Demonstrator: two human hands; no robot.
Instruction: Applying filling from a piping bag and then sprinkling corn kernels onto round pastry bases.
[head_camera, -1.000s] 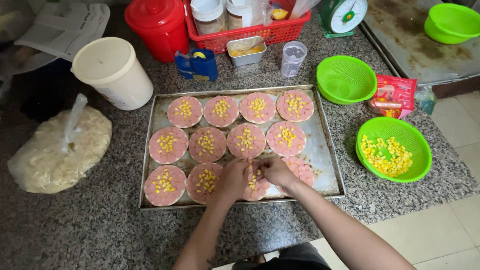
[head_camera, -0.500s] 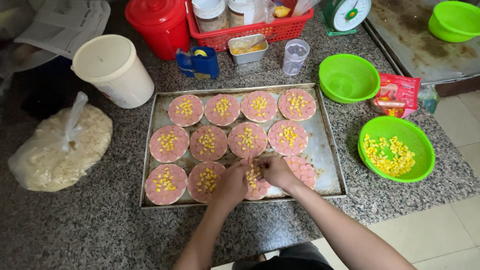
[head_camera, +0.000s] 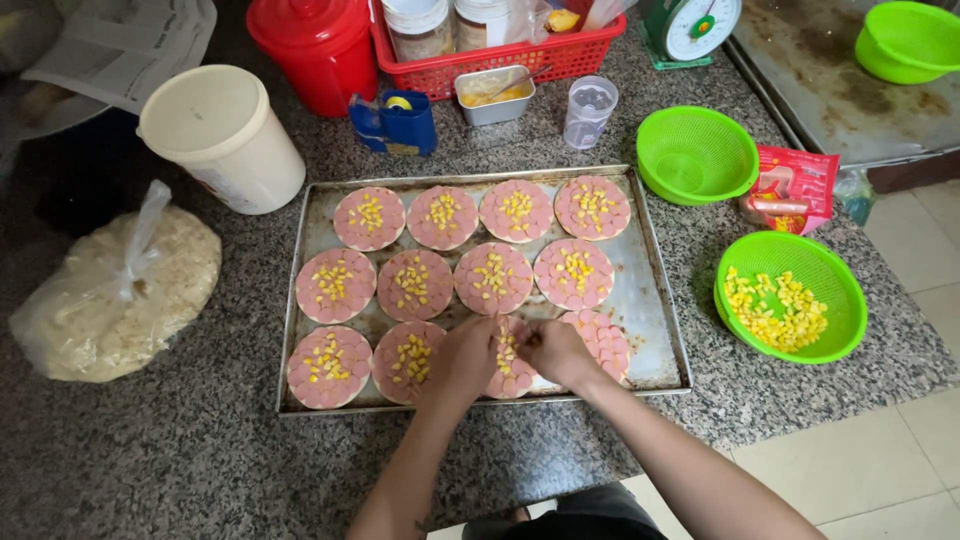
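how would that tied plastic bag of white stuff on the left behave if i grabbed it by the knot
The tied plastic bag would probably sag and shift: it lies slumped and flattened on the granite counter, so its contents look loose. It looks full, so likely fairly heavy for thin film, and the twisted neck might stretch. It is unlikely to roll, given its broad flat base.

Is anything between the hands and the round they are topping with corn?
Nothing visible. Both the left hand and right hand are already over the front-row round on the tray, fingertips at its corn. The only untopped round lies just right of them, also unobstructed.
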